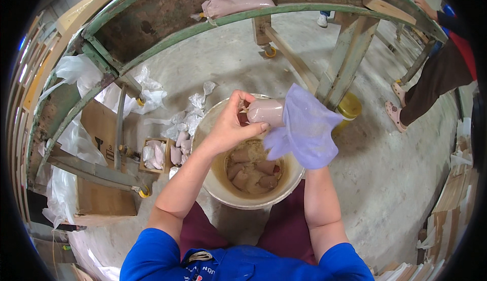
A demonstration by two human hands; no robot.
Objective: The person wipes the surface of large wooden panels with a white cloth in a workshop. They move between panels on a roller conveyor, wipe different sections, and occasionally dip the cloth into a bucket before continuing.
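Observation:
My left hand [227, 126] is closed around one end of a plastic bag [266, 112] packed with smooth pinkish-brown paste, held sideways above a bucket. A purple mesh cloth [310, 123] covers my right hand and wraps the bag's other end. The cloth hides those fingers, and only my right forearm [320, 194] shows below it. Under both hands, between my knees, stands a wide pale bucket [215, 192]. Murky brown liquid fills its bottom, with several similar paste bags [267, 167] lying partly sunk in it.
Another paste bag [238, 2] lies on the green metal frame [167, 37] ahead. At left are a small wooden box [153, 155] of bags, loose clear plastic [190, 116] and cardboard [104, 194]. A yellow tub [349, 107] sits by a frame leg. Another person [436, 80] stands far right.

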